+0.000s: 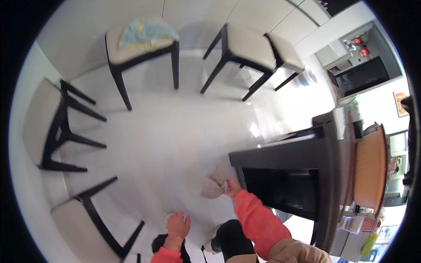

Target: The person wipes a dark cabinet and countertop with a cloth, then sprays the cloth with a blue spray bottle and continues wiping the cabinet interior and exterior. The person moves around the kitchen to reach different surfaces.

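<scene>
My right hand (pixel 233 187) grips a crumpled greyish-beige cloth (pixel 213 188), which hangs low over the pale glossy floor (pixel 158 138). The cloth is blurred, and I cannot tell whether it touches the floor. Close beside that hand rises the corner of a dark piece of furniture (pixel 283 161) with a black panel. In front of my left knee, my left hand (pixel 178 227) appears with its thumb apart from the fingers and no object visible in it. A light shoe (pixel 168 217) shows partly behind it.
A chair (pixel 115 49) with a blue-and-yellow cloth (pixel 148 34) on its cream seat stands at the far left. More dark-legged chairs stand at the back (pixel 250 46) and along the left (pixel 42 118) and lower left (pixel 82 233). A rounded wooden surface (pixel 370 171) lies at the right.
</scene>
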Available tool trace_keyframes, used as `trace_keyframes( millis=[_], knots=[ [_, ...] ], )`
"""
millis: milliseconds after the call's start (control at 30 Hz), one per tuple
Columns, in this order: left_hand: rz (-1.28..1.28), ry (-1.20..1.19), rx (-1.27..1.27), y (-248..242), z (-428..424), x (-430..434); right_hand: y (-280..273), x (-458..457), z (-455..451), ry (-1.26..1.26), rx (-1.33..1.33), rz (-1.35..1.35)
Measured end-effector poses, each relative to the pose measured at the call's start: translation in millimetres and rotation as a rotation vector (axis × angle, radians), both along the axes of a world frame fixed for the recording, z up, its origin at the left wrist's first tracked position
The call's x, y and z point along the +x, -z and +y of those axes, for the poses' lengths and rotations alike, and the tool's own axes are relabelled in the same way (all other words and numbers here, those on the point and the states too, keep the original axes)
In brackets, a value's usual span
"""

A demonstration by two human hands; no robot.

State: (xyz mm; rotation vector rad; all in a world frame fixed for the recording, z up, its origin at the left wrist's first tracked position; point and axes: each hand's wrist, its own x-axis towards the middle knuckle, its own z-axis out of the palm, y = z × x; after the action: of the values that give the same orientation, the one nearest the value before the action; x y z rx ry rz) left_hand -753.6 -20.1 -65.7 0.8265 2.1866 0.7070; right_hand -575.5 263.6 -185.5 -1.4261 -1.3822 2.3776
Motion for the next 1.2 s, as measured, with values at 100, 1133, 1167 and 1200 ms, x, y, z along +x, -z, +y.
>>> trace_keyframes(
  millis=[100, 1133, 1167, 1200],
  knots=[
    [0.065, -0.116, -0.028, -6.5, -16.5, 19.6, -112.2, -94.4, -41.5, 0.139, -0.055, 0.287],
    [-0.093, 0.096, 0.484, -549.5, 579.0, -407.3, -615.9, -217.0, 363.9, 1.073, 0.362, 0.958],
    [-0.055, 0.156, 0.528, -562.6, 619.8, -410.4, -611.4, -217.1, 384.4, 1.138, 0.327, 0.873],
    [-0.048, 0.191, 0.545, -576.0, 658.5, -408.8, -608.8, -212.6, 403.8, 1.203, 0.284, 0.727]
  ],
)
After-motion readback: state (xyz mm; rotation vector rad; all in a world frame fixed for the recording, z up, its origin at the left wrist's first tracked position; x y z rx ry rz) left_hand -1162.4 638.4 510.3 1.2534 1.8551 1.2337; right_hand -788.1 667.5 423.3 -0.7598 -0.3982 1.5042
